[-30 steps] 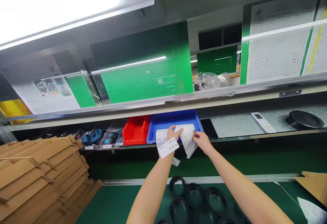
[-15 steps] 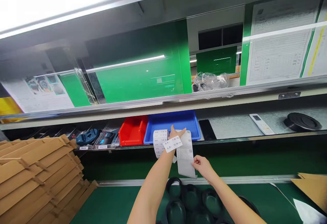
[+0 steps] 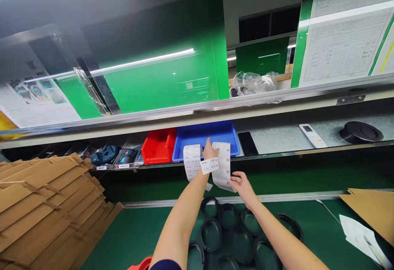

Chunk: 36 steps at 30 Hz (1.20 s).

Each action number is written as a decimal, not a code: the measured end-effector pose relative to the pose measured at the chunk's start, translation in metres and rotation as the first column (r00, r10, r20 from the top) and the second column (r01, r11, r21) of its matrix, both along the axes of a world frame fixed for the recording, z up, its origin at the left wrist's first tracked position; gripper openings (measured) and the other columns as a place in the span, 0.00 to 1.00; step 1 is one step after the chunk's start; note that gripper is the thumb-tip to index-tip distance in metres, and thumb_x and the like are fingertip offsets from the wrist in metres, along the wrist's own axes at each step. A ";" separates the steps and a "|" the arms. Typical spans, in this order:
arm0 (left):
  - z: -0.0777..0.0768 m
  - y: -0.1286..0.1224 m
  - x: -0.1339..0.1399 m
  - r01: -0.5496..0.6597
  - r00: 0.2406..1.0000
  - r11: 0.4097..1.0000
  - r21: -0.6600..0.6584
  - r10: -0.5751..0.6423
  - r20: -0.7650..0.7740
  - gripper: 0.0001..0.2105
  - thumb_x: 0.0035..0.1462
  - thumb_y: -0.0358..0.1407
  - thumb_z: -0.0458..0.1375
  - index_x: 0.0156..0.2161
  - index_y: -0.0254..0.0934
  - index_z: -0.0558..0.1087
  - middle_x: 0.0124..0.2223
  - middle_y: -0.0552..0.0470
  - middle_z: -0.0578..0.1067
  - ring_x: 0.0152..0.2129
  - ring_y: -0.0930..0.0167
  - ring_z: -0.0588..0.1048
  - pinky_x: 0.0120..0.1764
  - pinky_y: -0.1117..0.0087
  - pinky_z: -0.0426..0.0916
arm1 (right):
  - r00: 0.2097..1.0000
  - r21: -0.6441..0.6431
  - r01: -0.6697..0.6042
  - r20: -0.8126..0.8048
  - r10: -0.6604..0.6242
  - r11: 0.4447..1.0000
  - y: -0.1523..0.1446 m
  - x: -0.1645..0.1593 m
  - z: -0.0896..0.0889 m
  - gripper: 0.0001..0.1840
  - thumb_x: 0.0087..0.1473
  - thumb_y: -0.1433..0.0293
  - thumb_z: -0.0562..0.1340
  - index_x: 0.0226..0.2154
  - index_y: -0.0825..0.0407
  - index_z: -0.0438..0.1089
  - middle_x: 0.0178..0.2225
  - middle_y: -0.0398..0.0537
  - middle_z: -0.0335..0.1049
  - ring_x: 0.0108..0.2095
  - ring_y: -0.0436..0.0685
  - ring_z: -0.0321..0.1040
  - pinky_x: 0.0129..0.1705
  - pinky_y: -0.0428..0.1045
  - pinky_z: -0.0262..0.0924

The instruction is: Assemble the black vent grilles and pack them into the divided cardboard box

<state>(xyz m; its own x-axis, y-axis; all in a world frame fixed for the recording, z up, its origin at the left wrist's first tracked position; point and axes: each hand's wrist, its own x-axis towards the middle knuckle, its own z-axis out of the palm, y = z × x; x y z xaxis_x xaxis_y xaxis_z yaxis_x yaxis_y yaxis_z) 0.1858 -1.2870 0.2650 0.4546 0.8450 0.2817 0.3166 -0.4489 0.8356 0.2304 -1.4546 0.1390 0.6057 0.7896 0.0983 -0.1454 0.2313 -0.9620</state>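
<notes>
Two strips of white printed labels hang at the front of the blue tray (image 3: 207, 130). One label strip (image 3: 192, 162) is left of my left hand (image 3: 210, 151), the other label strip (image 3: 221, 165) to its right. My left hand reaches up between them, finger and thumb stretched out, the thumb over the right strip's edge. Across my left wrist lies a single printed label (image 3: 209, 165). My right hand (image 3: 241, 184) pinches the lower right edge of the right strip. How the strips are held at the top is hidden.
A red bin (image 3: 159, 147), a dark phone-like slab (image 3: 248, 143), a white remote control (image 3: 312, 136) and a black round part (image 3: 360, 132) sit on the shelf. Below, several black rings (image 3: 211, 234) lie on the green bench. Stacked cardboard (image 3: 46, 212) stands left.
The view has tilted down, showing more of the bench. My right hand has gone from beside the right strip to its lower edge, and that strip's bottom end now sits higher.
</notes>
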 end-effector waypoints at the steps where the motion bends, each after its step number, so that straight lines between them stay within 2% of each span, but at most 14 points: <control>1: -0.002 -0.002 -0.001 0.005 1.000 0.998 0.061 -0.003 -0.031 0.28 0.59 0.27 0.61 0.63 0.38 0.62 0.64 0.39 0.65 0.60 0.57 0.64 0.60 0.52 0.60 | 1.000 0.010 0.014 0.020 -0.014 1.000 0.002 -0.003 0.002 0.31 0.42 0.58 0.70 0.45 0.49 0.58 0.37 0.51 0.75 0.39 0.60 0.74 0.41 0.53 0.66; 3: -0.003 -0.006 -0.003 0.028 0.996 0.985 0.169 -0.013 -0.088 0.27 0.58 0.22 0.57 0.62 0.41 0.64 0.66 0.43 0.62 0.63 0.59 0.60 0.63 0.54 0.55 | 0.992 0.018 0.067 0.109 -0.068 0.998 0.005 -0.009 0.002 0.30 0.43 0.58 0.69 0.45 0.48 0.56 0.34 0.48 0.75 0.34 0.59 0.73 0.37 0.52 0.66; 5: -0.004 -0.007 -0.005 0.061 0.989 0.969 0.239 -0.026 -0.147 0.21 0.61 0.23 0.53 0.56 0.42 0.71 0.63 0.46 0.67 0.61 0.60 0.62 0.63 0.55 0.54 | 0.961 0.017 0.140 0.238 -0.140 0.990 0.005 -0.015 -0.001 0.26 0.47 0.59 0.66 0.45 0.48 0.57 0.31 0.45 0.74 0.31 0.58 0.72 0.36 0.52 0.66; 7: -0.006 -0.008 -0.009 0.106 0.977 0.955 0.277 -0.048 -0.210 0.15 0.65 0.27 0.50 0.48 0.41 0.76 0.56 0.47 0.75 0.56 0.61 0.68 0.62 0.53 0.55 | 0.913 0.016 0.203 0.357 -0.195 0.979 0.001 -0.019 -0.004 0.22 0.51 0.59 0.63 0.47 0.48 0.60 0.32 0.45 0.74 0.32 0.57 0.72 0.38 0.52 0.66; 9: -0.008 -0.007 -0.014 0.155 0.961 0.940 0.305 -0.072 -0.268 0.14 0.68 0.35 0.48 0.45 0.42 0.78 0.51 0.47 0.78 0.54 0.59 0.70 0.64 0.48 0.50 | 0.871 0.027 0.250 0.429 -0.238 0.968 -0.004 -0.020 -0.007 0.21 0.54 0.59 0.60 0.50 0.48 0.64 0.34 0.46 0.75 0.36 0.58 0.72 0.43 0.53 0.66; 12: -0.014 -0.007 -0.020 0.220 0.936 0.914 0.342 -0.098 -0.339 0.17 0.68 0.46 0.49 0.53 0.45 0.74 0.57 0.48 0.75 0.60 0.55 0.63 0.66 0.41 0.37 | 0.854 0.041 0.279 0.446 -0.267 0.959 -0.011 -0.018 -0.007 0.21 0.56 0.57 0.59 0.49 0.49 0.71 0.37 0.49 0.75 0.38 0.59 0.72 0.45 0.53 0.66; 15: -0.018 -0.008 -0.022 0.242 0.919 0.901 0.359 -0.094 -0.382 0.20 0.68 0.48 0.49 0.60 0.46 0.69 0.64 0.48 0.67 0.65 0.54 0.56 0.65 0.38 0.32 | 0.870 0.040 0.277 0.413 -0.268 0.960 -0.011 -0.017 -0.003 0.22 0.54 0.55 0.62 0.46 0.51 0.75 0.37 0.51 0.76 0.38 0.60 0.71 0.44 0.53 0.67; 18: -0.021 -0.008 -0.019 0.228 0.915 0.905 0.360 -0.073 -0.396 0.20 0.68 0.47 0.48 0.61 0.46 0.68 0.65 0.45 0.65 0.65 0.53 0.57 0.65 0.37 0.33 | 0.859 0.049 0.294 0.424 -0.287 0.954 -0.009 -0.018 0.003 0.23 0.53 0.55 0.63 0.46 0.53 0.76 0.35 0.51 0.75 0.36 0.59 0.71 0.43 0.53 0.68; 22: -0.023 -0.007 -0.017 0.216 0.921 0.902 0.374 -0.061 -0.384 0.18 0.68 0.45 0.50 0.59 0.49 0.69 0.64 0.47 0.67 0.64 0.53 0.58 0.65 0.37 0.34 | 0.807 0.071 0.331 0.496 -0.321 0.941 -0.011 -0.022 0.012 0.20 0.56 0.56 0.60 0.44 0.51 0.78 0.36 0.51 0.75 0.37 0.60 0.72 0.41 0.53 0.68; 27: -0.025 -0.007 -0.017 0.222 0.926 0.895 0.387 -0.070 -0.370 0.18 0.68 0.44 0.50 0.59 0.48 0.69 0.64 0.47 0.67 0.63 0.51 0.59 0.65 0.36 0.35 | 0.729 0.156 0.323 0.588 -0.350 0.934 -0.019 -0.029 0.011 0.16 0.61 0.58 0.59 0.37 0.48 0.79 0.38 0.51 0.76 0.41 0.61 0.73 0.46 0.53 0.66; 31: -0.026 -0.008 -0.018 0.228 0.926 0.895 0.385 -0.077 -0.370 0.19 0.69 0.45 0.49 0.60 0.45 0.68 0.65 0.44 0.65 0.63 0.50 0.59 0.64 0.36 0.34 | 0.692 0.177 0.316 0.629 -0.354 0.932 -0.019 -0.032 0.011 0.13 0.63 0.61 0.59 0.38 0.48 0.77 0.39 0.51 0.75 0.41 0.60 0.71 0.45 0.53 0.65; 33: -0.027 -0.008 -0.018 0.235 0.924 0.893 0.384 -0.083 -0.373 0.20 0.69 0.44 0.49 0.61 0.43 0.67 0.65 0.43 0.64 0.63 0.49 0.58 0.64 0.35 0.35 | 0.626 0.180 0.347 0.686 -0.370 0.921 -0.019 -0.031 0.014 0.12 0.63 0.64 0.58 0.36 0.49 0.76 0.38 0.51 0.73 0.41 0.60 0.69 0.44 0.53 0.64; 36: -0.030 -0.006 -0.015 0.242 0.925 0.891 0.384 -0.093 -0.369 0.20 0.69 0.44 0.48 0.62 0.43 0.67 0.66 0.42 0.64 0.63 0.49 0.59 0.64 0.35 0.35 | 0.396 0.189 0.428 0.840 -0.372 0.884 -0.026 -0.032 0.009 0.12 0.63 0.69 0.56 0.32 0.50 0.75 0.37 0.52 0.69 0.41 0.61 0.64 0.43 0.55 0.61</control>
